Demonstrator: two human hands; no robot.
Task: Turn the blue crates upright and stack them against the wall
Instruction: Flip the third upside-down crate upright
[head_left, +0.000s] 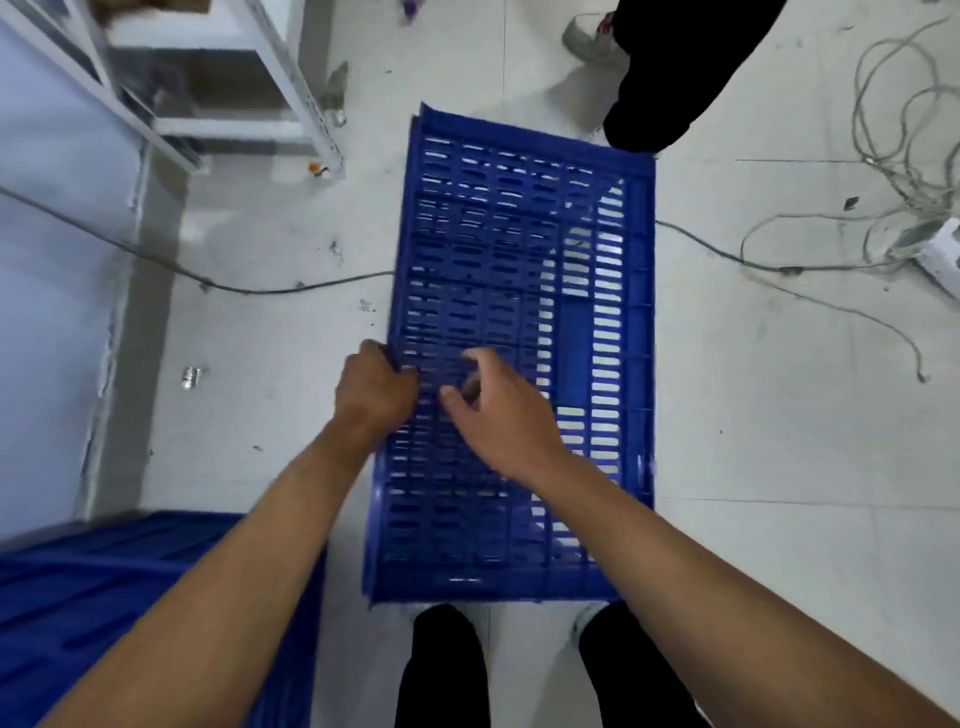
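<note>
Grips the rim of the blue slotted crate (519, 249), on the floor (753, 415) beneath both hands, with the left hand (375, 389) curled round it, likely to tip it upright, poising the right hand (498, 415), loosely curled and empty, just beside.

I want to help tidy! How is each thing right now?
Crate, tilted, held by its left edge.
Left hand, gripping the crate's edge.
Right hand, loose fingers over the crate, holding nothing.
Other crate, by the wall, too blurred to tell.
Cable, lying loose on the floor.
</note>
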